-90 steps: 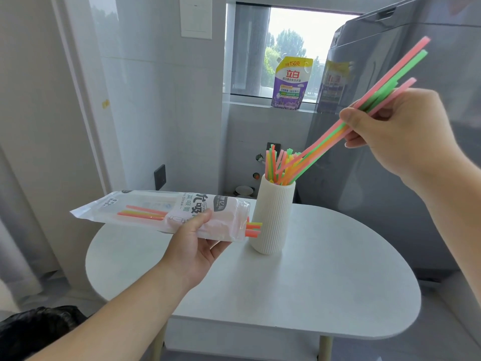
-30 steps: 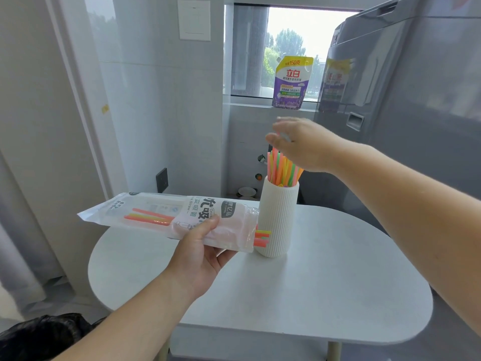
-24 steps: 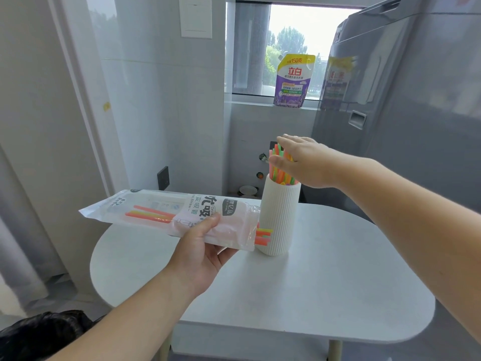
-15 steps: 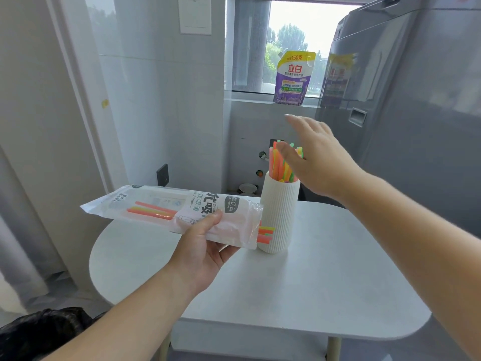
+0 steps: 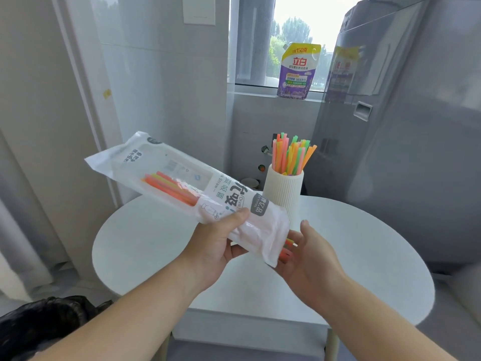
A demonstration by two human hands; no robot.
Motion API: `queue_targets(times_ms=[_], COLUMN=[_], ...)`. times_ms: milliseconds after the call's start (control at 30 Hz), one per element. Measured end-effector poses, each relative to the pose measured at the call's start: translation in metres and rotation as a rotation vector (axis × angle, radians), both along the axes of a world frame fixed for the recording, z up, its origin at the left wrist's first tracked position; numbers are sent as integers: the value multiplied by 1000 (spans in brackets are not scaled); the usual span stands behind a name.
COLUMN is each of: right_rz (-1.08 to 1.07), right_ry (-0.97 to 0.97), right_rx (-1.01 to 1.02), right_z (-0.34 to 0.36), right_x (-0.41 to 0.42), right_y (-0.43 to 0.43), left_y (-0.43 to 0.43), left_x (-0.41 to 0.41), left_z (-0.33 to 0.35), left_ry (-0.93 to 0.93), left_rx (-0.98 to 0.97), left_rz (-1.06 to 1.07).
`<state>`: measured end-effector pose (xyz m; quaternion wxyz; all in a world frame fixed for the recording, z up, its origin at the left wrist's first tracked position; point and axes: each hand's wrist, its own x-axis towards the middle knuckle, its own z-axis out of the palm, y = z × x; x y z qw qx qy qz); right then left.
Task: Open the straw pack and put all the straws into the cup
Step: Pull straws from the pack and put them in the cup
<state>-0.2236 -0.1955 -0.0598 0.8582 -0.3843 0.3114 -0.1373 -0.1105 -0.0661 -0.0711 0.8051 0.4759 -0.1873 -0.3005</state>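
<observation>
The straw pack is gripped, tilted, by the left hand; the right hand is held, fingers released, under its near end.

The place looks like a home laundry nook. A grey washing machine stands along the right, and a purple detergent pouch sits on the windowsill. A tap juts from the pale tiled wall. A small white rounded table stands near a black bin bag.

One cup, one straw pack — two hands.
</observation>
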Motion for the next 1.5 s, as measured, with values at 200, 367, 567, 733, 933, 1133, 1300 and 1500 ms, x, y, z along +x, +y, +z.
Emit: queue_targets(times_ms=[200, 367, 567, 733, 933, 1133, 1300, 1500], right_rz=[92, 99, 140, 158, 68, 159, 275, 226], right_ry=[81, 148, 69, 31, 80, 92, 63, 45], right_rx=[-148, -317, -759, -952, -1091, -1046, -991, -960], right_z=[-11, -10, 1, 13, 19, 23, 27, 29], right_x=[0, -2, -9, -16, -19, -22, -27, -30], right_y=[8, 2, -11, -19, -32, -46, -54, -58], left_y=[3, 7, 7, 6, 2, 3, 3, 3], left_x=[-1, 6, 10, 9, 7, 9, 7, 7], left_z=[-1, -3, -2, -1, 1, -1, 0, 0], left_ry=[-155, -57, 124, 200, 263, 260, 248, 257], left_rx=[81, 80, 25, -6, -3, 7, 13, 23], left_rz=[51, 118, 98, 68, 35, 46, 48, 60])
